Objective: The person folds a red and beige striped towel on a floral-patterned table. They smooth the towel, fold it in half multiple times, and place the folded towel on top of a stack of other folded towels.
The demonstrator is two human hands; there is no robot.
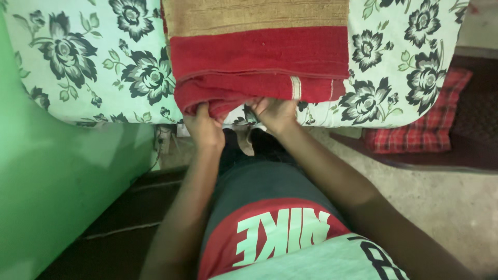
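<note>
Here, at the centre of the frame, I have both hands on the near edge of a folded red towel (259,57) with a tan band, lying on a floral bedsheet (93,57) across the top. My left hand (203,127) pinches the towel's lower left corner, fingers curled tight round the fold. My right hand (276,114) seems to grip the edge just beside it, though its fingertips are tucked under the cloth. A red checked cushion (430,124) sits at right.

Floral sheet (93,62); green wall (46,176); red plaid cushion (430,124) right.
</note>
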